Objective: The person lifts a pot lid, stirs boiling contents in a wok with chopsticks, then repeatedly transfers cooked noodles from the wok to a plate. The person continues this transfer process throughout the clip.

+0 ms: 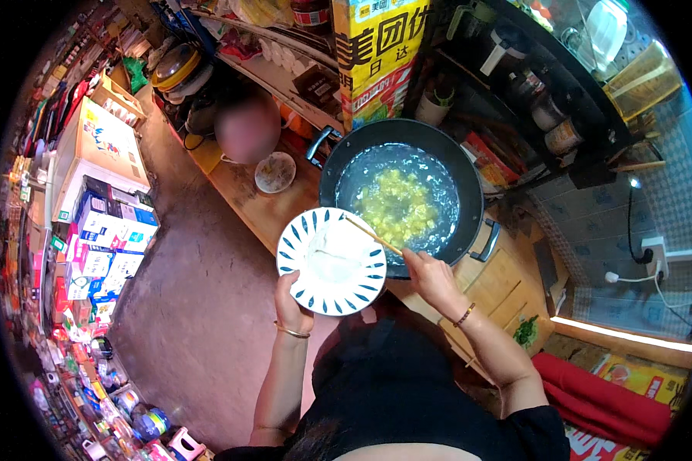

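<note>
My left hand [291, 306] is closed on the near left rim of a white plate [288, 265] with dark blue petal marks around its edge. A smooth white mass [332, 257], powder or paste, lies in the middle of the plate. My right hand [432, 280] grips wooden chopsticks [375, 235], their tips over the plate's far edge by the white mass. Just beyond the plate stands a large dark two-handled pot [477, 184] of bubbling liquid. Yellow chunks [396, 200] float clustered in its middle. The plate overlaps the pot's near left rim.
A wooden counter [488, 284] carries the pot; a small dish [275, 172] sits to its left. Green leaves [526, 332] lie at the right, near a red rolled cloth [600, 399]. Shelves [546, 107] rise behind. A power strip [657, 257] hangs on the right wall.
</note>
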`<state>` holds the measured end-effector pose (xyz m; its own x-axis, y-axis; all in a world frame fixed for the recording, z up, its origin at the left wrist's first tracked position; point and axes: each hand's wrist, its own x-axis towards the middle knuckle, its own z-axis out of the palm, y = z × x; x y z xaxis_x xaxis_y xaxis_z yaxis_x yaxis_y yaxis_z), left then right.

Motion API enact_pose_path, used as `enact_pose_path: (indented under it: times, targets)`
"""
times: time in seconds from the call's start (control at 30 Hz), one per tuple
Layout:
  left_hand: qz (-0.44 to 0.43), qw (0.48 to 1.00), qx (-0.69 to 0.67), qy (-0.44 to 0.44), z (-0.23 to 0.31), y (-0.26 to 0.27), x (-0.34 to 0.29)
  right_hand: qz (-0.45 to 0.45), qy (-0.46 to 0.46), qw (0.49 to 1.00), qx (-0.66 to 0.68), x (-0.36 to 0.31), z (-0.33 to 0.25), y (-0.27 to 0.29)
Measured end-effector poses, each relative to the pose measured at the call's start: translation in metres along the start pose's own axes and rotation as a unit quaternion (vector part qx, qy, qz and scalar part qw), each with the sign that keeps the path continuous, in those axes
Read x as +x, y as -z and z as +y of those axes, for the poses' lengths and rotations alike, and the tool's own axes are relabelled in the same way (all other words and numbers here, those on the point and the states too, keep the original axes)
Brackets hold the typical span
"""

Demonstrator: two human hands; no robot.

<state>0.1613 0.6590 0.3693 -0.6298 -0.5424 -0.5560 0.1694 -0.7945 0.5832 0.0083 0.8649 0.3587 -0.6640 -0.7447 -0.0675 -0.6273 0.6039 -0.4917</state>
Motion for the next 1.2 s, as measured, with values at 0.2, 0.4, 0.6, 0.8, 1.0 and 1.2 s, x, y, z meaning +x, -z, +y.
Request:
enact_pose_path:
  times: [0.2,0.4,0.6,0.8,1.0,1.2]
  targets:
    - [-0.014,0.999,0.032,0.01,0.004,0.007,0.006,-0.013,0.012,0.997,-0.076,0.006,0.015,0.005]
    - [-0.032,0.998,0.03,0.044,0.012,0.014,0.014,-0.016,0.077,0.988,-0.13,0.019,0.032,0.017]
    - [-0.039,0.996,0.052,0.056,0.019,0.013,0.016,-0.021,0.131,0.979,-0.151,0.033,0.042,0.032]
    - [-0.032,0.995,0.069,0.059,0.022,0.011,0.017,-0.015,0.166,0.973,-0.161,0.046,0.059,0.031]
    - [-0.002,0.998,0.049,0.04,0.017,0.011,0.018,-0.053,0.16,0.972,-0.166,0.065,0.061,0.031]
    - [-0.011,0.999,0.009,0.048,0.01,0.006,0.013,-0.078,0.011,0.973,-0.218,0.081,0.094,0.007]
